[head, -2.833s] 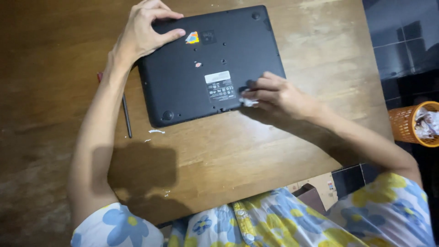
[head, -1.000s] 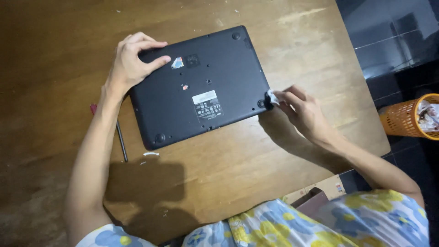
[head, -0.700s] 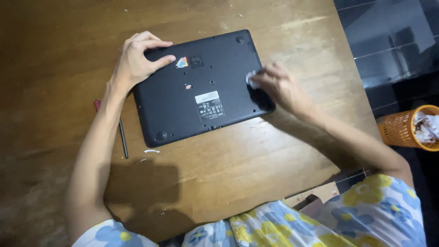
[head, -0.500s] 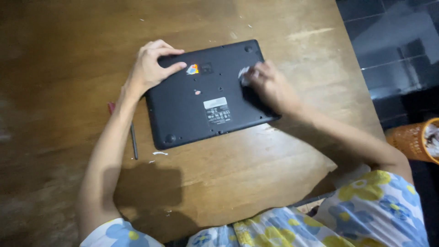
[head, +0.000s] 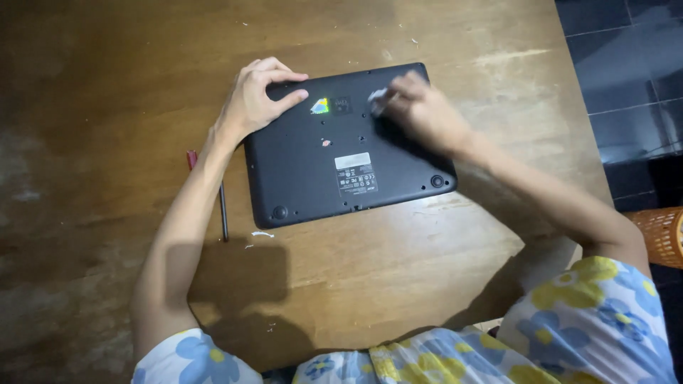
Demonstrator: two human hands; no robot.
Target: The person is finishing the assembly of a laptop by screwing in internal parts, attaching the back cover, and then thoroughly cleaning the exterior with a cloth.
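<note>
Head view: a black laptop (head: 341, 146) lies upside down on a wooden table (head: 427, 284). Left hand (head: 257, 99) presses flat, fingers spread, bracing its corner. Right hand (head: 420, 114) pinches a small white wipe (head: 376, 96); light, short strokes seem best.

Single head view, steeply downward, fairly near, wooden table (head: 107, 107) probably mid-frame.

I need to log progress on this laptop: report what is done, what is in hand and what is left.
Done: the black laptop lies base-up on the wooden table, a few white scraps beside it. In hand: the left hand steadies the far corner while the right hand presses a small white wad against the base. Left: the base panel looks closed, and the screwdriver lies untouched.
</note>
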